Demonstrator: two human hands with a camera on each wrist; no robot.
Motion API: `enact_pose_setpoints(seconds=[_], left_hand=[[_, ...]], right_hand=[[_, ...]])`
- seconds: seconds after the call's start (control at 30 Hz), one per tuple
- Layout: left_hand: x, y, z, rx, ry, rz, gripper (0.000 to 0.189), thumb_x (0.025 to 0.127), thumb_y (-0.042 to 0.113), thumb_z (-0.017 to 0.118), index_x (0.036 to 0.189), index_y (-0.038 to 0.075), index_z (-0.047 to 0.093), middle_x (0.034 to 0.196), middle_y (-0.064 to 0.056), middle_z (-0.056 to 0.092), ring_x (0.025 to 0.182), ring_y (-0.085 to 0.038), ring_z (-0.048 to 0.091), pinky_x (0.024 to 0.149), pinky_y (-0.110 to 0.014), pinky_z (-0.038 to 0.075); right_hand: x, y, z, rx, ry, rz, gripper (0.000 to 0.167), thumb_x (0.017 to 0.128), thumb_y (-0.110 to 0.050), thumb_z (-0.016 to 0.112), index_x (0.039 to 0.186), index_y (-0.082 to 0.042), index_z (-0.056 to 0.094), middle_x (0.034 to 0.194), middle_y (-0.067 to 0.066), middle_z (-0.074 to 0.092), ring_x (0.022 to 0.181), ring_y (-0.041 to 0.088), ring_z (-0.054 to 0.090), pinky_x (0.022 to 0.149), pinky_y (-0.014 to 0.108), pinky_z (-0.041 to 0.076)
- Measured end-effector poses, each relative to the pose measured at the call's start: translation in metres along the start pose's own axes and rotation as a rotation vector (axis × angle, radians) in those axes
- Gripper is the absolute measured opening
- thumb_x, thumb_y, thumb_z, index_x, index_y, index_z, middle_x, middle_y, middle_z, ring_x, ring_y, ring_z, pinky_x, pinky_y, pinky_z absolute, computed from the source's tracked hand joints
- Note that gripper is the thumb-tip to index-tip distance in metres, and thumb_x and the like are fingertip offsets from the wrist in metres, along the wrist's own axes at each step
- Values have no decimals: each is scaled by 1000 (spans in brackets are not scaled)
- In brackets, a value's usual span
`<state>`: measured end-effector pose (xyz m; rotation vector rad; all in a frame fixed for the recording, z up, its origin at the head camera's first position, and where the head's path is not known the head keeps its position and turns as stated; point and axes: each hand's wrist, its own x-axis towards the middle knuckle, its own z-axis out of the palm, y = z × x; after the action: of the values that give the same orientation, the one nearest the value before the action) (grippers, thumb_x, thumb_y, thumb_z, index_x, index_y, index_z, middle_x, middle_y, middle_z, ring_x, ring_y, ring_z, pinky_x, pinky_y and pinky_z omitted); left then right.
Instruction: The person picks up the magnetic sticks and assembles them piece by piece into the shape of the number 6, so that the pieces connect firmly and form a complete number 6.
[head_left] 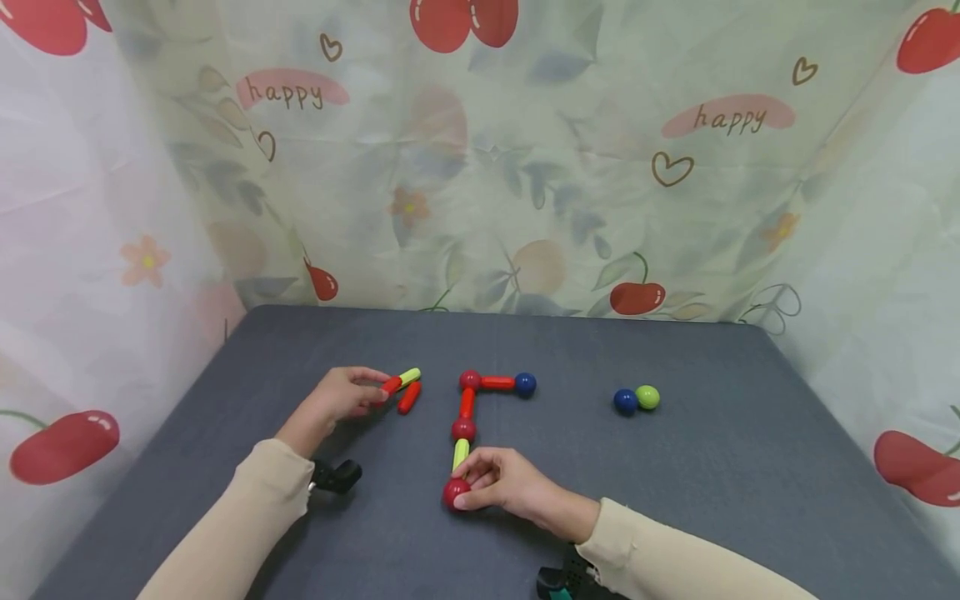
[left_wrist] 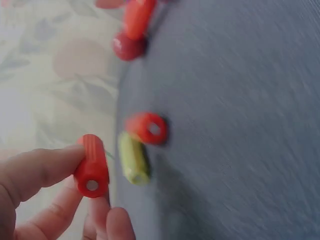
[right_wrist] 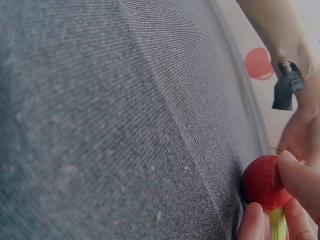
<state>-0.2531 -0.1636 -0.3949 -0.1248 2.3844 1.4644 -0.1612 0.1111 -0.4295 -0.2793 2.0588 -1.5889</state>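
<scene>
On the left, a cream-coloured cloth sleeve (head_left: 236, 517) leads to the left hand (head_left: 341, 400), and a small black device (head_left: 337, 477) sits at its wrist. The left hand is narrow: its thumb and fingers pinch a shiny red ridged rod (left_wrist: 91, 165), whose near end shows a round grey tip. This rod is above the dark grey cloth-covered table (head_left: 360, 550). Just beyond the fingers, a yellow-green ridged rod (left_wrist: 133, 159) and a second shiny red rod (head_left: 408, 397) lie close together on the table; I cannot tell surely if they touch.

To the right of these is a joined shape of balls and rods. At its far corner there is a glossy red ball (head_left: 470, 380). From it, one short red rod (head_left: 497, 382) goes right to a glossy blue ball (head_left: 525, 384), and another red rod (head_left: 467, 403) comes nearer to a middle red ball (head_left: 463, 429). A yellow-green connecting rod (head_left: 461, 454) continues down to a large glossy red ball (right_wrist: 264, 183). The right hand (head_left: 513, 485) holds this large ball between thumb and fingers.

Farther right, well apart from the shape, a dark blue ball (head_left: 626, 402) and a yellow-green ball (head_left: 647, 397) are side by side on the table.
</scene>
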Motion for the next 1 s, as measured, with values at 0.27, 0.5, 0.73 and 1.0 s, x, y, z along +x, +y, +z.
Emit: enact_pose_setpoints(seconds=[0.27, 0.5, 0.73, 1.0], left_hand=[[-15, 32, 24, -16, -8, 151, 37, 92, 19, 66, 127, 10, 61, 115, -13, 64, 104, -30, 60, 94, -46, 50], [-22, 53, 61, -35, -30, 220, 31, 88, 16, 71, 118, 13, 67, 102, -9, 65, 95, -32, 60, 83, -42, 52], [-16, 61, 91, -53, -96, 233, 26, 86, 10, 72, 112, 10, 70, 96, -8, 66, 86, -22, 61, 83, -41, 53], [3, 61, 110, 38, -153, 212, 22, 84, 12, 76, 105, 10, 73, 94, -4, 70, 83, -21, 63, 70, -27, 52]], right_hand=[[-1, 0, 1, 0, 6, -12, 30, 79, -7, 79, 106, -2, 68, 81, 2, 61, 70, 12, 56, 63, 21, 46], [0, 1, 0, 1, 3, -9, 30, 79, -8, 79, 106, -1, 68, 81, 1, 62, 70, 12, 56, 63, 21, 47], [0, 2, -1, -3, -4, -31, 30, 80, -8, 79, 106, 0, 67, 82, 1, 63, 70, 11, 58, 64, 21, 48], [0, 3, -2, 25, -34, -41, 31, 80, -7, 78, 107, 2, 66, 83, 2, 63, 72, 10, 58, 64, 21, 48]])
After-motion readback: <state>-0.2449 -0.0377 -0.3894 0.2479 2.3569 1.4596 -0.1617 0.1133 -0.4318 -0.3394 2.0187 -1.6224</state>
